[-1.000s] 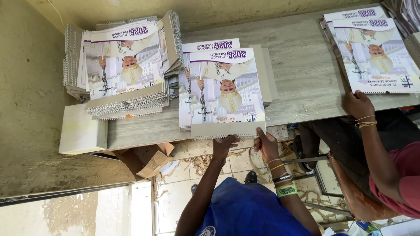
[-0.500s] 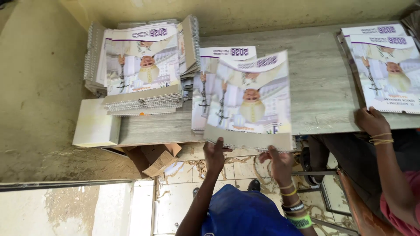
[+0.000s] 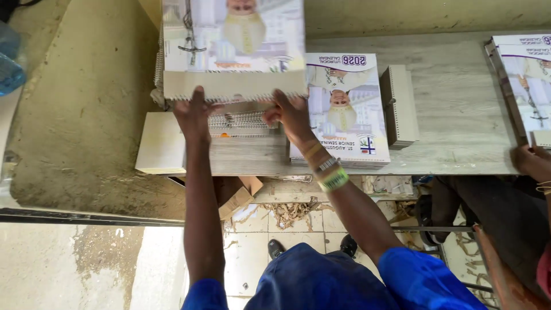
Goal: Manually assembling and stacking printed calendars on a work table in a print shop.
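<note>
Down nearest me are my blue sleeves, then both arms stretch out over the grey wooden table (image 3: 453, 115). My left hand (image 3: 194, 115) presses against the bottom edge of a spiral-bound calendar (image 3: 232, 43), fingers stretched up behind its cardboard back; my right hand (image 3: 291, 113), bangles at the wrist, grips the same edge further along with fingers curled on it. I hold the calendar up above the stack of bound calendars (image 3: 241, 121) at the table's left end, tilted with its printed cover facing me. Just right of my right hand lies a second pile of calendars (image 3: 344, 109), face up, with a small block of blank cards (image 3: 399, 106) beside it. Further right, another person's hand (image 3: 531, 161) rests by a third pile (image 3: 525, 80), though I can't quite tell whether it touches it.
</note>
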